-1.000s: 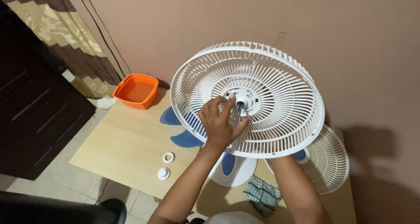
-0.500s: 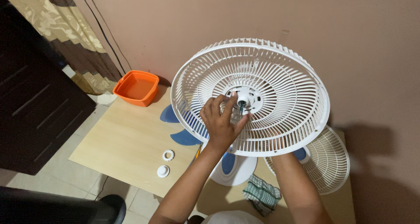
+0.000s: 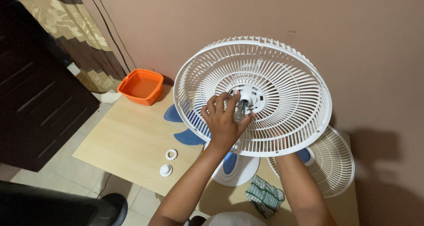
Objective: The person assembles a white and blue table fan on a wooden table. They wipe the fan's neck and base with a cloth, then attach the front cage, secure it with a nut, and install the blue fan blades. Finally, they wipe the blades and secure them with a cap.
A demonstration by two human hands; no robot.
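White fan grille [image 3: 282, 71] has the left hand [image 3: 224, 122] pinching its centre hub [image 3: 244, 101]; the right hand, at five o'clock beneath, is hidden.

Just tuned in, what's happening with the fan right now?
The person's left hand rests on the middle of a white fan grille, fingers at the hub around the motor shaft. The right forearm passes under the grille; that hand is hidden. On the wooden table lie blue fan blades, a second grille, two small white caps, a checked cloth and an orange tub.
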